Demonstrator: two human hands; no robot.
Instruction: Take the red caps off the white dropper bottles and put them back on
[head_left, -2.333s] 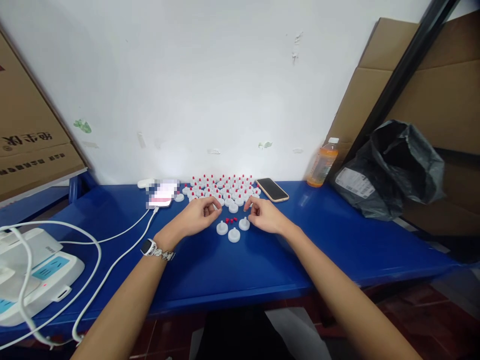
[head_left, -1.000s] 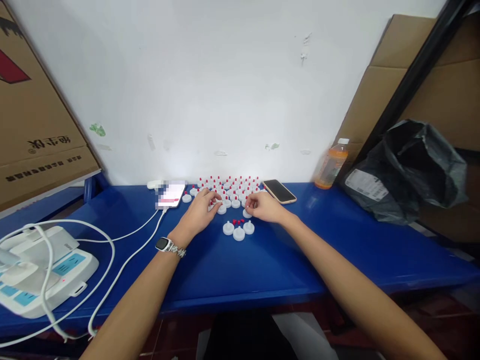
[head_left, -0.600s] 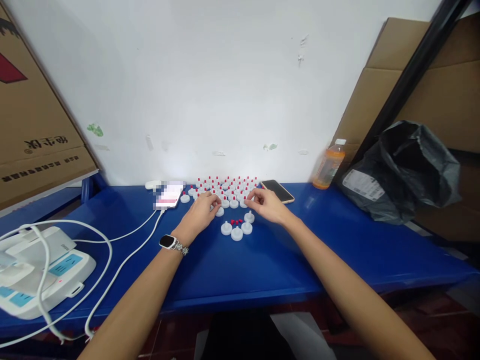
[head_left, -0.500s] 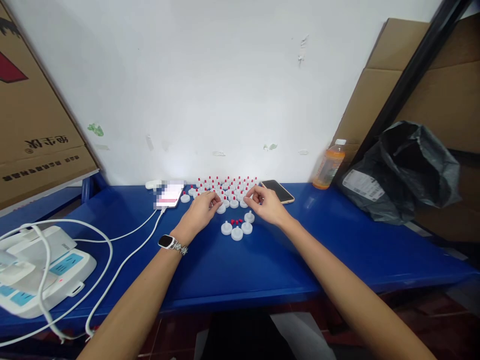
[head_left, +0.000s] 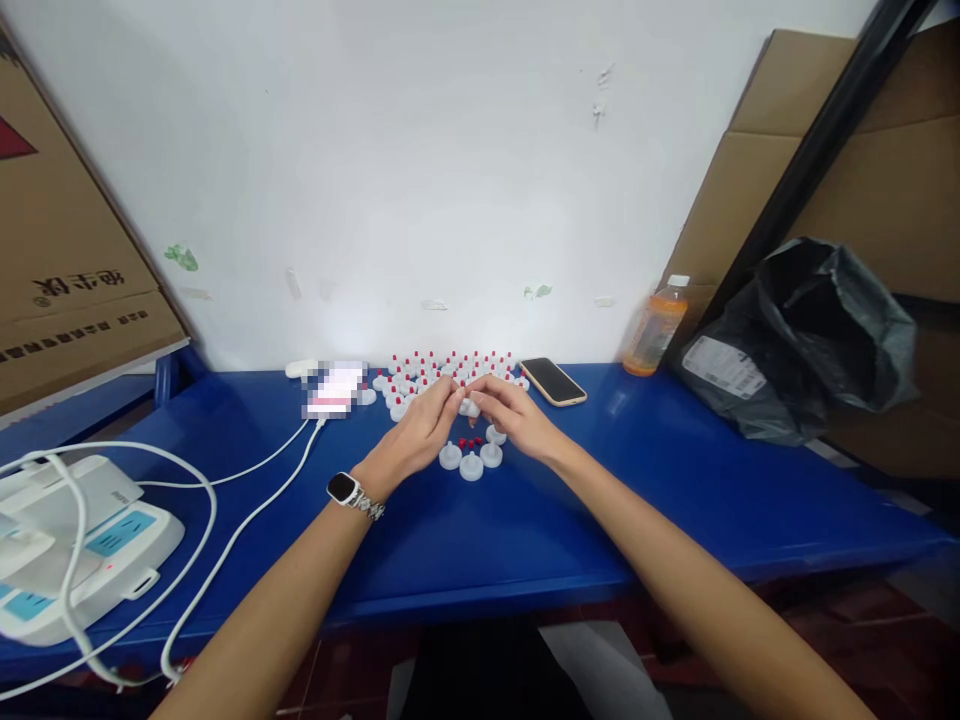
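Note:
My left hand [head_left: 418, 432] and my right hand [head_left: 523, 418] meet over the table, fingertips pinching one white round cap [head_left: 469, 408] between them. The fingers cover most of that cap, so whether it bears a red tip cannot be seen. Just below the hands, several white nozzle caps [head_left: 471, 467] without red tips lie in a curved row. Small loose red tips [head_left: 471, 444] are inside the curve. Behind my hands, many white caps with red tips [head_left: 409, 368] stand close together against the wall, partly hidden by my fingers. A watch [head_left: 343, 488] is on my left wrist.
On the blue table [head_left: 480, 550], a dark-screened phone [head_left: 553, 382] lies right of the caps and a lit phone [head_left: 335, 388] left. A white power strip [head_left: 127, 560] with looping cables sits at left. An orange bottle [head_left: 656, 328] and grey plastic bag [head_left: 787, 350] stand right.
My hands were apart at the two sides of the tipped caps. They have come together in the middle, with a white cap now between the fingertips.

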